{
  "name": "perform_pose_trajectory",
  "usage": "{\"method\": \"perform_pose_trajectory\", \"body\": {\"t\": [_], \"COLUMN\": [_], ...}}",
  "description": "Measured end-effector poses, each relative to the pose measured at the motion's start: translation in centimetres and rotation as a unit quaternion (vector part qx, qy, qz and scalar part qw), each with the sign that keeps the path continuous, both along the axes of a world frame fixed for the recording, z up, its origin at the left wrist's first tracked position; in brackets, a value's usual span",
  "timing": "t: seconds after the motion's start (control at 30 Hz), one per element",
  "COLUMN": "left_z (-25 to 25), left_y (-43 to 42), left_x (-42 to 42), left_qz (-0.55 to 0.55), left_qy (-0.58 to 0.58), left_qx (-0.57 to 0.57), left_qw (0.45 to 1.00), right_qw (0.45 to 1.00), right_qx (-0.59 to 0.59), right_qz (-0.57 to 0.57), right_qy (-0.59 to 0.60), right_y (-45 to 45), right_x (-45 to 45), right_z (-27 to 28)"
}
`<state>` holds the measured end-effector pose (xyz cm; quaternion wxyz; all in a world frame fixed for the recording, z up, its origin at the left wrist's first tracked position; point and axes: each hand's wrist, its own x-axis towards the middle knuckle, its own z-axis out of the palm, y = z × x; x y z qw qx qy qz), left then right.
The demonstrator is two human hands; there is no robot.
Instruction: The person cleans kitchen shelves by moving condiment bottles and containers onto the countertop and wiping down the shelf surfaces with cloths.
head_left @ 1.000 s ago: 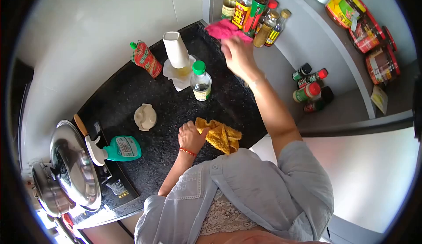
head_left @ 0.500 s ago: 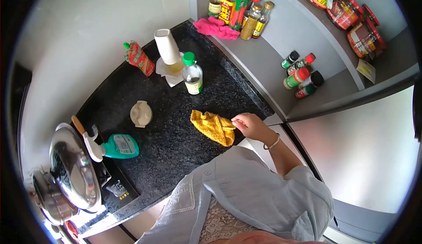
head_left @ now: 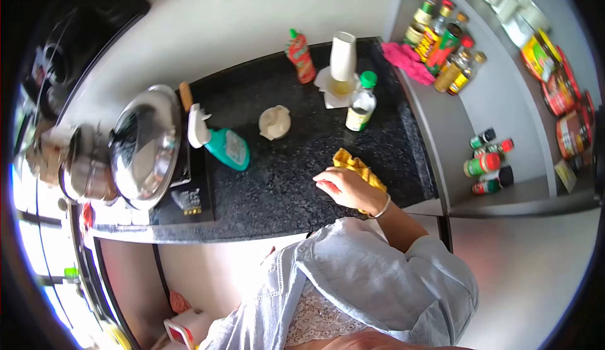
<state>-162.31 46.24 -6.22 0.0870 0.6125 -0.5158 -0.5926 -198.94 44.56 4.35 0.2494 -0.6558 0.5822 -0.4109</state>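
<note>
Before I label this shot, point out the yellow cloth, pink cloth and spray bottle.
Yellow cloth [head_left: 358, 166], head view: its uncovered folds.
Pink cloth [head_left: 407, 64], head view: its middle.
Spray bottle [head_left: 219, 145], head view: its teal body.

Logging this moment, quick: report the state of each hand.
Left hand: out of view, cannot be told.
Right hand: loosely curled by the yellow cloth; hold unclear.

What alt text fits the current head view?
A person's right hand is over a yellow cloth on a speckled black counter; whether it grips the cloth is unclear. Farther back are a green-capped bottle and, to the left, a teal spray bottle. A pink cloth lies on the gray shelf at right, beside several bottles.
</note>
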Motion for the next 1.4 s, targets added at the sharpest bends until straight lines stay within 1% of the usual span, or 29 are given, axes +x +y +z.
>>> {"method": "perform_pose_trajectory", "body": {"t": [0.03, 0.13, 0.2, 0.27, 0.37, 0.4, 0.43, 0.5, 0.57, 0.6, 0.63, 0.67, 0.7, 0.8, 0.93, 1.13, 1.2, 1.27, 1.3, 1.33, 1.37, 1.4], "left_z": [-0.4, -1.4, -2.4, -2.8, -3.3, -3.4, -3.3, -3.5, -3.5, -3.4, -3.3, -3.1, -3.0, -2.5, -2.4, -1.4, -0.3, 1.8, 3.9, 6.9, 12.5, 14.9], "left_y": [1.0, 3.1, 4.0, 4.2, 4.0, 3.9, 3.9, 3.5, 3.2, 3.1, 3.1, 3.1, 3.0, 3.1, 4.1, 4.6, 4.0, 2.4, 1.1, -0.5, -2.3, -4.8], "left_x": [0.2, -0.2, -0.9, -1.5, -2.0, -2.1, -2.1, -2.3, -2.2, -2.2, -2.2, -2.1, -2.0, -1.4, -0.1, 1.3, 1.9, 2.1, 1.9, 0.8, -1.7, -2.9], "left_qz": [0.026, 0.091, 0.121, 0.137, 0.147, 0.148, 0.15, 0.148, 0.147, 0.148, 0.15, 0.151, 0.152, 0.161, 0.187, 0.211, 0.211, 0.212, 0.204, 0.182, 0.128, 0.118], "left_qy": [0.007, 0.039, 0.069, 0.088, 0.111, 0.117, 0.123, 0.132, 0.141, 0.145, 0.148, 0.153, 0.156, 0.168, 0.179, 0.207, 0.222, 0.246, 0.263, 0.285, 0.286, 0.297], "left_qx": [0.006, 0.018, 0.025, 0.027, 0.021, 0.02, 0.016, 0.012, 0.008, 0.004, 0.0, -0.002, -0.003, -0.015, -0.021, -0.051, -0.081, -0.135, -0.191, -0.27, -0.427, -0.448], "left_qw": [1.0, 0.995, 0.99, 0.986, 0.983, 0.982, 0.981, 0.98, 0.979, 0.978, 0.978, 0.977, 0.976, 0.972, 0.966, 0.954, 0.948, 0.936, 0.924, 0.902, 0.848, 0.835], "right_qw": [0.999, 0.999, 0.998, 0.995, 0.993, 0.993, 0.991, 0.982, 0.957, 0.936, 0.889, 0.852, 0.826, 0.774, 0.765, 0.761, 0.759, 0.759, 0.759, 0.754, 0.742, 0.728], "right_qx": [-0.033, -0.045, -0.061, -0.08, -0.074, -0.063, -0.09, -0.165, -0.226, -0.303, -0.416, -0.493, -0.543, -0.628, -0.643, -0.647, -0.648, -0.644, -0.642, -0.645, -0.657, -0.672], "right_qz": [0.02, 0.024, 0.035, 0.052, 0.094, 0.092, 0.094, 0.084, 0.054, 0.043, 0.025, 0.02, 0.018, 0.024, 0.026, -0.01, -0.035, -0.067, -0.08, -0.091, -0.096, -0.097], "right_qy": [-0.013, 0.007, 0.0, -0.004, -0.016, -0.024, -0.02, -0.045, -0.175, -0.175, -0.191, -0.176, -0.152, -0.079, -0.004, 0.05, 0.061, 0.068, 0.075, 0.088, 0.095, 0.095], "right_y": [0.0, -0.2, -0.2, -0.3, -0.1, -0.2, -0.5, -1.2, -0.1, 0.8, 1.6, 2.6, 3.5, 5.9, 8.2, 10.1, 10.7, 10.9, 11.1, 11.7, 11.9, 11.9], "right_x": [-0.1, -0.2, 0.2, 0.7, 0.9, 0.6, 0.1, -1.4, -2.3, -2.9, -2.7, -2.9, -3.2, -4.1, -4.9, -5.3, -5.8, -6.7, -7.1, -7.5, -7.6, -7.5], "right_z": [-0.3, -0.5, 0.0, 0.4, 2.1, 2.9, 3.9, 7.5, 13.9, 16.8, 19.8, 22.4, 24.4, 28.7, 31.3, 32.4, 32.6, 32.3, 32.1, 32.1, 32.0, 31.9]}}
